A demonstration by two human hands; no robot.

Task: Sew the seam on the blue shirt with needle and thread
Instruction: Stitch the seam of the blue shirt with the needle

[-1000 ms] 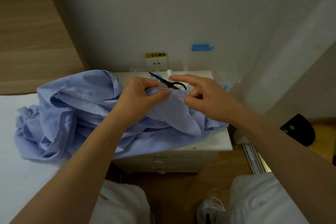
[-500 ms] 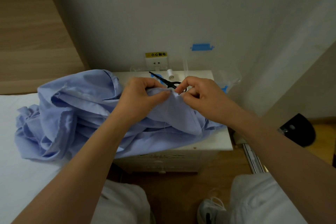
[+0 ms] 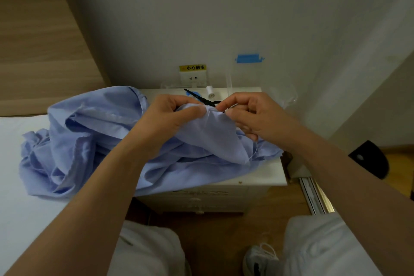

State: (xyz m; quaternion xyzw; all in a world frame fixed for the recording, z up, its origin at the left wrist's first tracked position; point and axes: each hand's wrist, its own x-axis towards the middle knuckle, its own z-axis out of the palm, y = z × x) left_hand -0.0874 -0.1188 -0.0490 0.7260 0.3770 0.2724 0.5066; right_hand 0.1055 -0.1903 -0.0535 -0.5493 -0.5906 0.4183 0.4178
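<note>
Pinching grips met at one raised fold of the crumpled light-blue cotton shirt [image 3: 89, 141], which lay over the white worktop [image 3: 268, 175]: left hand [image 3: 170, 116] and right hand [image 3: 253, 116] both held it. No needle was discernible. It looked mid-stitch; the next move called for gently drawing the thin white thread [image 3: 207, 134] taut.

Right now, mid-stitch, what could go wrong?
1. The left hand pinches the crumpled light blue shirt right beside the right hand; the needle is too small to see, so a pricked finger is possible.
2. The loose white thread trailing over the folds may tangle.
3. The black scissors lie just behind the hands; tugged fabric might drag them.
</note>
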